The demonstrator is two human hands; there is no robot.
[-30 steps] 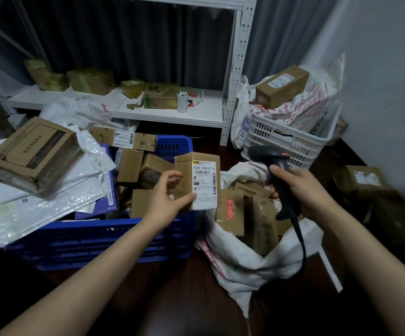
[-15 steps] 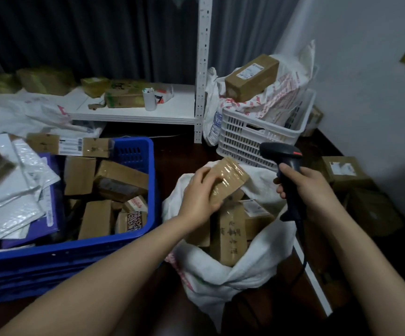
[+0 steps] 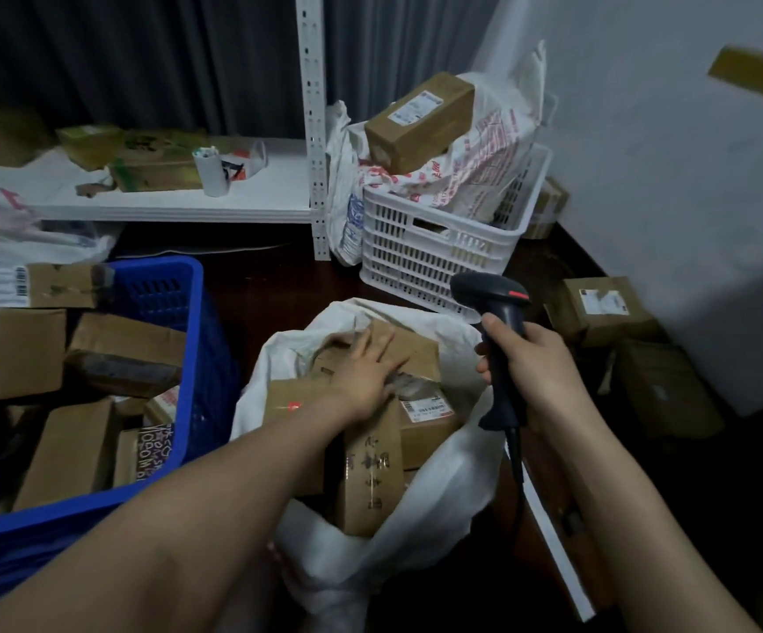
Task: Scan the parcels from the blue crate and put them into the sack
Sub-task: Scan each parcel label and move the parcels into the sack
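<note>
left hand (image 3: 365, 367) now flat, fingers straight, on parcel (image 3: 411, 347) inside sack (image 3: 439, 495), no longer gripping it | right hand (image 3: 535, 358) still grips scanner (image 3: 498, 303) right of sack

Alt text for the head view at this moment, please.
A person's left hand presses flat on parcels in a white sack while the right hand grips a black scanner. A part-full blue crate stands to the left.

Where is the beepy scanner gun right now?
In the head view it is right of centre: the black scanner is gripped upright in the right hand, just right of the white sack and in front of the white crate.
</note>
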